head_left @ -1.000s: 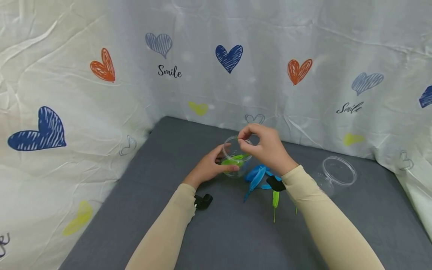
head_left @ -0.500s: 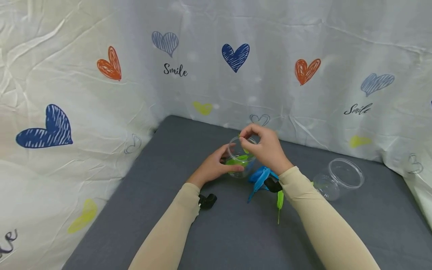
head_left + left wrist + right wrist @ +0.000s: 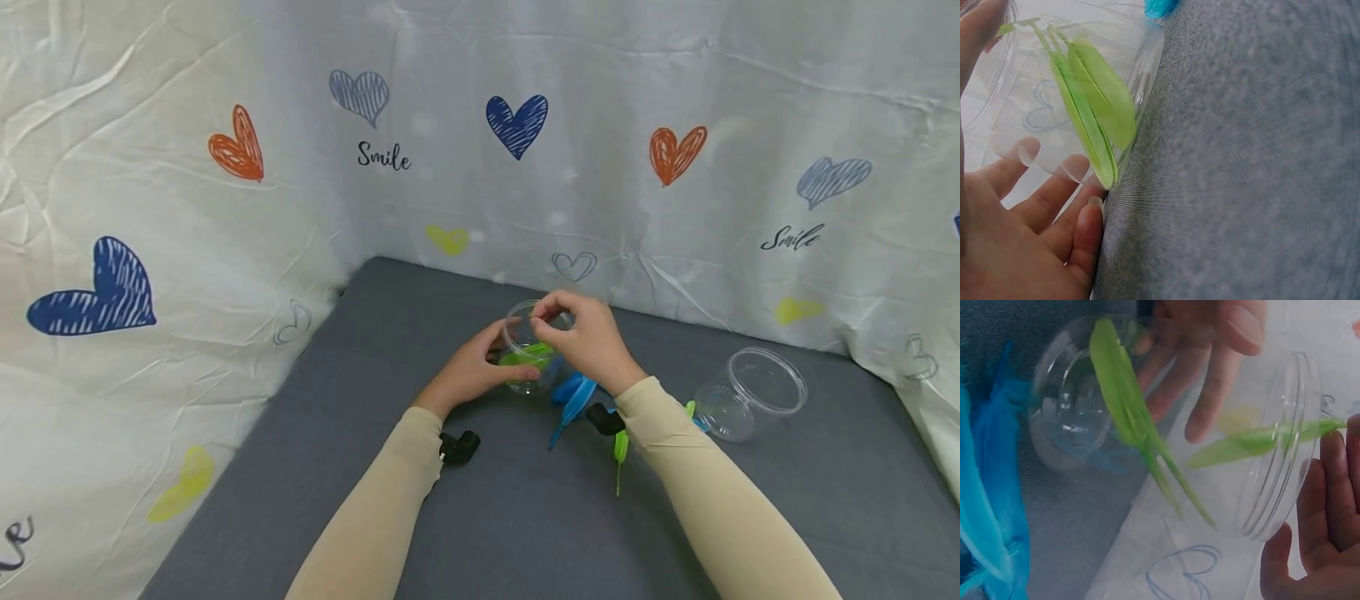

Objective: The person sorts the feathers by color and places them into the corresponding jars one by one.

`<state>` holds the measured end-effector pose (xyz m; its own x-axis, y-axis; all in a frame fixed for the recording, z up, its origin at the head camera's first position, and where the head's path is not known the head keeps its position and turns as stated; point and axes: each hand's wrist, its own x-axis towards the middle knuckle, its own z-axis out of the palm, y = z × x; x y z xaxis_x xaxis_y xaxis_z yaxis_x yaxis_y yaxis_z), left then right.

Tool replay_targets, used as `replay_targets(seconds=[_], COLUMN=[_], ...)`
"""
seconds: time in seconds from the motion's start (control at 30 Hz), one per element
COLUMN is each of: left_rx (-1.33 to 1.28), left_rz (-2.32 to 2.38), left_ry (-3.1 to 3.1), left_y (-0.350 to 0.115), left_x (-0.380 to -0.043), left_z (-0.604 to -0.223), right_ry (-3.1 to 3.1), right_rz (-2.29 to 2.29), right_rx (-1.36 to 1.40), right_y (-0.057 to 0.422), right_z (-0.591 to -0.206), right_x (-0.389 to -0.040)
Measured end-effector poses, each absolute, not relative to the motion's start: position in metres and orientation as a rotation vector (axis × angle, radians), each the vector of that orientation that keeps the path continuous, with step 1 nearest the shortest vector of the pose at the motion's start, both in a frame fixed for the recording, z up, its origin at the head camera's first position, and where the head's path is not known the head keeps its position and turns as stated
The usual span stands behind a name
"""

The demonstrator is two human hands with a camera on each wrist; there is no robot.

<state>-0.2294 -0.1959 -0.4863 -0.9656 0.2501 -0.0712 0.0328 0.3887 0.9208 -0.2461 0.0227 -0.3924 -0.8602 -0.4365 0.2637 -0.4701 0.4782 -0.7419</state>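
Note:
Near the table's far side, my left hand (image 3: pixel 476 364) holds a clear plastic jar (image 3: pixel 524 388), thumb on the near side and fingers around the far side. Green feathers (image 3: pixel 1094 94) lie inside it, toward the base. At the jar's mouth, my right hand (image 3: pixel 592 340) pinches another green feather (image 3: pixel 1235 449) by its quill, and the feather's vane extends through the rim into the jar. Blue feathers (image 3: pixel 572 408) rest on the table just right of the jar, partly hidden by the right wrist.
A second clear jar (image 3: pixel 767 385) stands on the grey tablecloth (image 3: pixel 525 517) at the right. One green feather (image 3: pixel 620 447) lies below the right wrist; more feather tips show beside the right sleeve. A white curtain printed with hearts (image 3: pixel 517 125) hangs behind.
My right hand has come down a little toward the jar's mouth with the pinched feather. The left hand keeps its grip on the jar. The head view has shifted slightly.

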Motion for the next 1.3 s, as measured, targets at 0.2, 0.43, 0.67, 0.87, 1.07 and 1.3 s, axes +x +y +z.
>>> replay_targets(seconds=[0.2, 0.43, 0.67, 0.87, 1.07, 1.3], left_rx=[0.274, 0.288, 0.298, 0.311, 0.318, 0.266], left_rz=[1.614, 1.621, 1.609, 1.594, 1.599, 1.58], left_ry=[2.453, 2.439, 2.449, 2.459, 2.463, 2.483], left_y=[-0.196, -0.197, -0.198, -0.195, -0.192, -0.196], left_x=[-0.229, -0.229, -0.229, -0.23, -0.232, -0.231], left_z=[-0.486, -0.486, -0.486, -0.486, -0.486, -0.489], right_ry=[-2.71, -2.723, -2.709, -2.703, -2.669, -2.699], right_rz=[1.308, 1.278, 1.18, 1.079, 1.038, 0.947], right_rx=[0.798, 0.802, 0.854, 0.897, 0.873, 0.893], right_y=[0.026, 0.027, 0.028, 0.041, 0.066, 0.093], right_z=[-0.394, -0.392, -0.39, -0.391, -0.394, -0.41], right_x=[-0.246, -0.244, -0.237, -0.224, -0.2, -0.175])
